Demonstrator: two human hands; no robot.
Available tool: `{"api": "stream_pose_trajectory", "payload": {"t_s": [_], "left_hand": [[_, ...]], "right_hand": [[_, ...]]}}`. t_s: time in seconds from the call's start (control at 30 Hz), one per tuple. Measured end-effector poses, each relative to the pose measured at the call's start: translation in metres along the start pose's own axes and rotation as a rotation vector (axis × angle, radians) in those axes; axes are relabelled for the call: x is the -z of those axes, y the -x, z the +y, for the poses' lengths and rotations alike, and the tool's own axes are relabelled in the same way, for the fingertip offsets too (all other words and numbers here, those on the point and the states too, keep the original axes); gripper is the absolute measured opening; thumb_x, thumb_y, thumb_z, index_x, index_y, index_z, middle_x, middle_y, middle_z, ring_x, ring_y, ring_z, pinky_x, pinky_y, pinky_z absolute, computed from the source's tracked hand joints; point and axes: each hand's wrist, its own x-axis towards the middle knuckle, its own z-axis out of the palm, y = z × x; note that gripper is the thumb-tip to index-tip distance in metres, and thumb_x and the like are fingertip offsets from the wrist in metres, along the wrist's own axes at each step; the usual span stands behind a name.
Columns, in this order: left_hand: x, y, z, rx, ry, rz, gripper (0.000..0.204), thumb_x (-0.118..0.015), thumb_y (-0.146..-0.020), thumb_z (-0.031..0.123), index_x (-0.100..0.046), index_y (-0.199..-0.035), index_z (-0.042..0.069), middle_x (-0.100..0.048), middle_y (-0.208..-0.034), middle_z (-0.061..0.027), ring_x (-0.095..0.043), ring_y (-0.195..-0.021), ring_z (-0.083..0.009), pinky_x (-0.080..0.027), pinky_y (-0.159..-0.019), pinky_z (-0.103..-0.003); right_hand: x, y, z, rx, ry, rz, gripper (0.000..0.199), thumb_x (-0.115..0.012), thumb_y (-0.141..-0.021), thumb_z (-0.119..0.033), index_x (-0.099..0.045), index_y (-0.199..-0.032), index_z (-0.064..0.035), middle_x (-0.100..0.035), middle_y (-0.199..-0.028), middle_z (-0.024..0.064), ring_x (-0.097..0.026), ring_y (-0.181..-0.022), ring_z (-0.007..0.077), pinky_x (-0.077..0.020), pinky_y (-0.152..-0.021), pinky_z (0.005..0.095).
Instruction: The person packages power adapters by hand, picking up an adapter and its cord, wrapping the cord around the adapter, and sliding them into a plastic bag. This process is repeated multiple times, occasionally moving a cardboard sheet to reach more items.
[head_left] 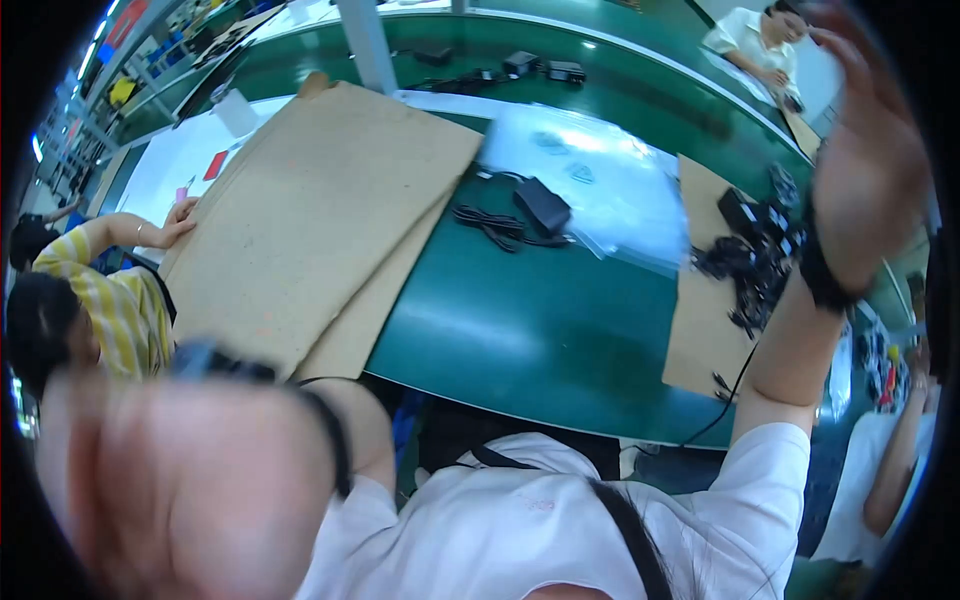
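Close to the camera at the lower left is my left hand [180, 480], large and smeared by motion, so its fingers cannot be made out. My right hand [872, 160] is raised at the upper right, its blurred fingers stretched upward with nothing visible in them. Both hands are off the green table [500, 330]. On it lies a black power adapter [543, 205] with a bundled black cable [488, 224] beside it. Behind and to its right is a stack of clear plastic bags [610, 170].
Large brown cardboard sheets [320, 200] cover the table's left part. A person in a yellow striped top [110, 310] touches their edge. Black adapters and cables [755, 250] heap on cardboard at right. More adapters [522, 65] lie beyond a metal post [366, 45]. Another person [755, 45] sits far right.
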Motion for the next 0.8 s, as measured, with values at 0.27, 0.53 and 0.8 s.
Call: {"api": "stream_pose_trajectory", "payload": {"t_s": [0.27, 0.53, 0.8], "left_hand": [[-0.012, 0.216, -0.07, 0.484, -0.45, -0.705, 0.011, -0.053, -0.071, 0.016, -0.053, -0.07, 0.006, -0.055, -0.071, -0.0104, -0.055, -0.071, -0.0258, -0.045, -0.064, -0.036], [0.006, 0.261, -0.094, 0.5, -0.739, -0.655, 0.01, -0.056, -0.063, 0.018, -0.051, -0.062, 0.01, -0.052, -0.059, -0.0043, -0.054, -0.058, -0.0232, -0.043, -0.048, -0.035], [-0.001, 0.269, -0.096, 0.682, -0.707, -0.702, 0.011, -0.057, -0.062, 0.019, -0.055, -0.063, 0.008, -0.055, -0.06, -0.0077, -0.057, -0.058, -0.0265, -0.045, -0.05, -0.037]], "right_hand": [[-0.086, 0.055, 0.3, -1.006, -0.163, -0.359, 0.047, -0.053, -0.09, -0.02, -0.037, -0.133, -0.012, -0.056, -0.081, 0.0014, -0.05, -0.066, 0.0074, -0.0392, -0.056, 0.0191], [-0.122, 0.103, 0.569, -1.483, 0.232, -0.451, 0.032, -0.051, -0.089, -0.038, -0.057, -0.107, -0.0122, -0.053, -0.064, -0.0002, -0.05, -0.051, 0.0097, -0.0381, -0.04, 0.0217], [-0.055, 0.12, 0.656, -1.572, 0.045, -0.152, 0.012, -0.065, -0.08, -0.016, -0.058, -0.078, -0.0065, -0.054, -0.066, 0.0, -0.05, -0.054, 0.0076, -0.0419, -0.046, 0.0198]]}}
